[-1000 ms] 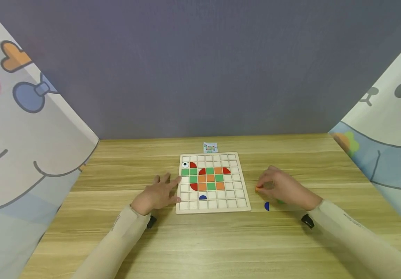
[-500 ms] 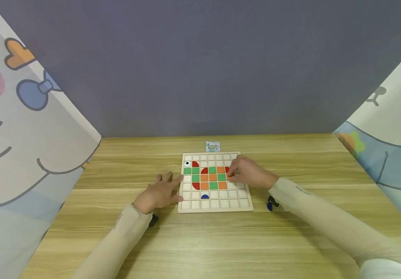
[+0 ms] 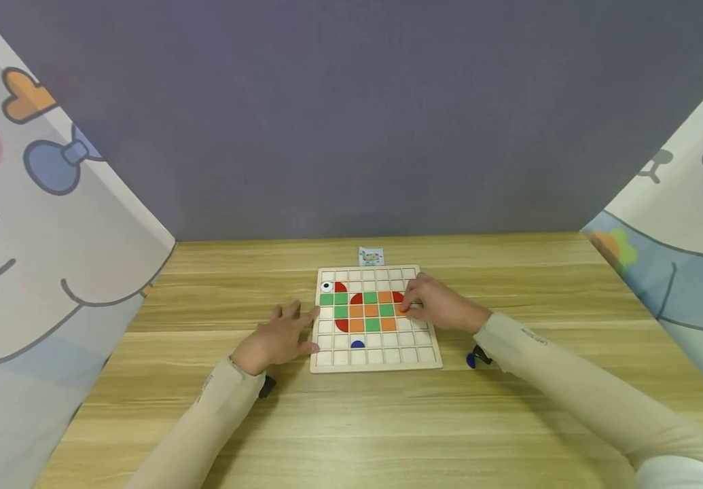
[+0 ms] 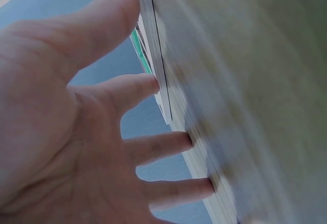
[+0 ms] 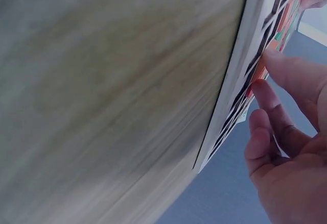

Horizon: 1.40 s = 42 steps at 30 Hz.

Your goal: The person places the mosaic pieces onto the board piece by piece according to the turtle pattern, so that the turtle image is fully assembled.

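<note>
A wooden grid board [image 3: 375, 369] lies on the table with green, orange and red pieces in its cells. A round eye piece [image 3: 327, 286] sits at its upper left, and a blue half-circle [image 3: 358, 344] lies in a lower cell. My left hand [image 3: 276, 343] has its fingers spread, with thumb and index finger at the board's left edge. Over the board's right part, my right hand [image 3: 443, 303] pinches an orange square tile [image 5: 259, 70] between thumb and index finger. The tile is at a cell beside a green square, below a red quarter-circle [image 3: 397, 297]; fingers partly hide it.
Behind the board lies a small card [image 3: 371, 256] with a coloured picture. A loose blue piece [image 3: 471, 360] rests on the table right of the board, near my right wrist. A grey wall [image 3: 375, 136] stands at the back, with cartoon-printed curtains [image 3: 51, 272] on both sides.
My right hand has picked up the orange tile from the table right of the board and carried it left onto the board. The left hand has stayed at the board's edge.
</note>
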### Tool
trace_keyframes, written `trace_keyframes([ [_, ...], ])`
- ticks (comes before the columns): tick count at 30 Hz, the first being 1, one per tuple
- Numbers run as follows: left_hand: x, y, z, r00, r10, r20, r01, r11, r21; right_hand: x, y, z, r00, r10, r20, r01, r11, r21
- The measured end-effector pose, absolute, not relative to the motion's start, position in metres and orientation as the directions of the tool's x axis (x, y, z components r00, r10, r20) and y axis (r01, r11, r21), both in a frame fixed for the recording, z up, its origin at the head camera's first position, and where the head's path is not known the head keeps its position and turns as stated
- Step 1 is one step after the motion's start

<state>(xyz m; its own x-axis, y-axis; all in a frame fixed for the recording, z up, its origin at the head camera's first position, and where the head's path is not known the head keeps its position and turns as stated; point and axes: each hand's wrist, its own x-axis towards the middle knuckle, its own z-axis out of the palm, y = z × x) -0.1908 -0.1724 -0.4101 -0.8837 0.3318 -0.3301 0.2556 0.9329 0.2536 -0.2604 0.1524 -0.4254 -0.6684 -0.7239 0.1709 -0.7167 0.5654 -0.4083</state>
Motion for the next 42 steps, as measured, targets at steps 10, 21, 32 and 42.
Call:
trace_keyframes([
  [10, -0.192, -0.173, -0.411, -0.887, 0.333, -0.32, 0.257, 0.932, 0.255, -0.255, 0.157, -0.422, -0.665, -0.729, 0.165, -0.717, 0.56, -0.414],
  [21, -0.193, -0.173, -0.412, -0.886, 0.339, -0.317, 0.267, 0.931, 0.25, -0.226, 0.222, -0.413, -0.714, -0.668, 0.212, -0.684, 0.598, -0.419],
  [32, -0.193, -0.174, -0.413, -0.883, 0.35, -0.311, 0.274, 0.925, 0.263, -0.188, 0.276, -0.419, -0.742, -0.653, 0.15, -0.656, 0.66, -0.366],
  [42, -0.192, -0.175, -0.412, -0.883, 0.352, -0.311, 0.277, 0.925, 0.26, -0.177, 0.288, -0.432, -0.68, -0.686, 0.26, -0.726, 0.58, -0.37],
])
